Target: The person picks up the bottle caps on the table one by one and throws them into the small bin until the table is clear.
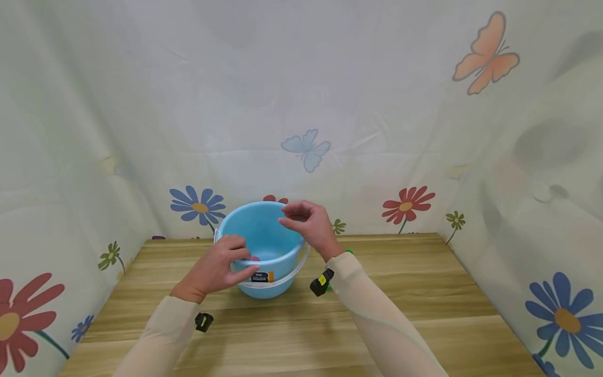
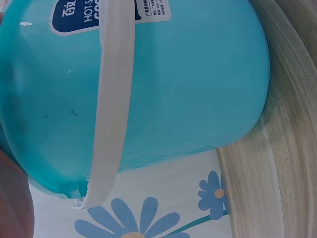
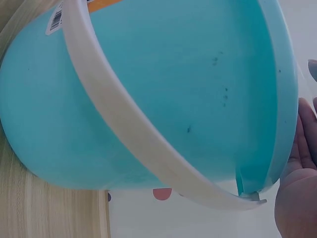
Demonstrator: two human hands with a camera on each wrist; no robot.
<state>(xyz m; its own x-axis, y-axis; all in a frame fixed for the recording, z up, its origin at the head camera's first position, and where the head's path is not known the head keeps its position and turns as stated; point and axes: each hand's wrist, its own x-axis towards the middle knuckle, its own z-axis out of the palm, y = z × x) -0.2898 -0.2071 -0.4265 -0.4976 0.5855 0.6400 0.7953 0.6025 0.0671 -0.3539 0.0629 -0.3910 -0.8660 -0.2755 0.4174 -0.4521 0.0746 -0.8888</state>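
Note:
A light blue plastic bucket [image 1: 264, 230] with a white handle [image 2: 115, 99] stands on the wooden table, its mouth facing up. The handle hangs down across the front, below a printed label [image 1: 262, 277]. At the near left rim, my left hand [image 1: 219, 264] grips the bucket wall, fingers over the edge and thumb outside. A small pinkish thing [image 1: 255, 258] shows inside by those fingertips; its kind is unclear. Over the right rim, my right hand [image 1: 311, 225] is loosely bent, thumb apart from the fingers, with nothing visible held. The bucket's floor is mostly hidden.
Partly behind my right wrist lies a green thing [image 1: 349, 252], mostly hidden. The wooden table [image 1: 400, 303] meets a pale curtain [image 1: 377, 157] with printed flowers and butterflies at the back and sides. Each wrist wears a small black device [image 1: 203, 321].

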